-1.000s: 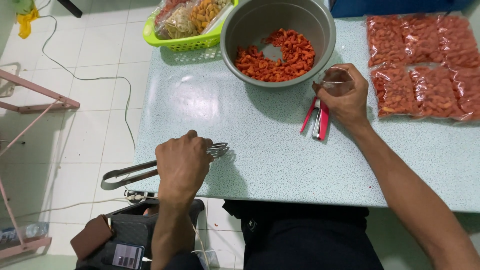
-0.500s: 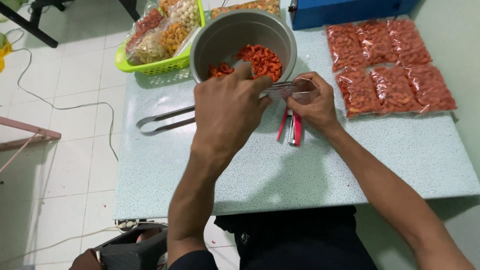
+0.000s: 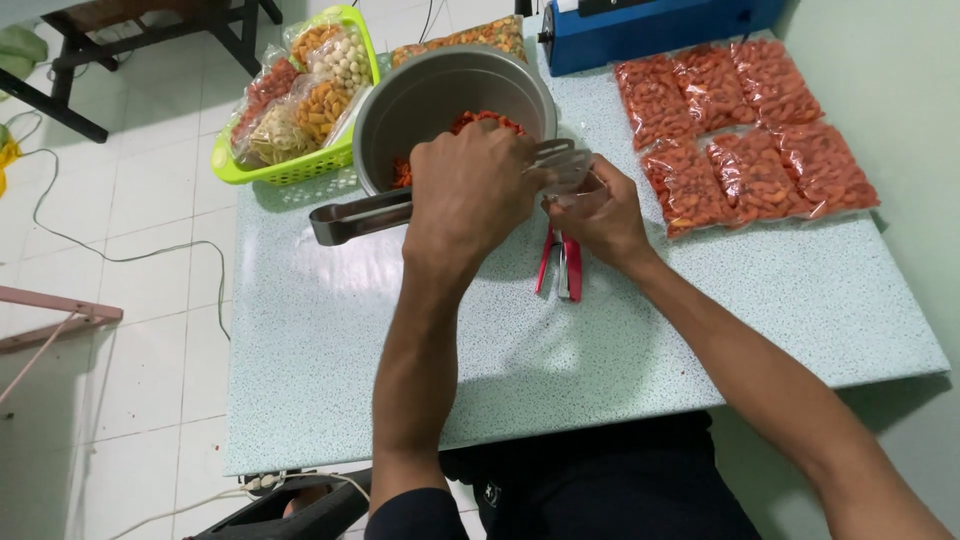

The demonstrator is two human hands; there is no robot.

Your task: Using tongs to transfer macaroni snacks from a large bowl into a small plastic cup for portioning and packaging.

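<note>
Grip of left hand closed round metal tongs, now lifted off counter and brought across to small clear bag; a second ago tongs were low at near counter edge. Grip of right hand pinches bag, held over counter just beside steel bowl of orange-red snacks. Tong tips meet bag mouth; whether they carry snacks, cannot tell. Red stapler lies under right hand. Sealed packs lie to right, green basket to left.
</note>
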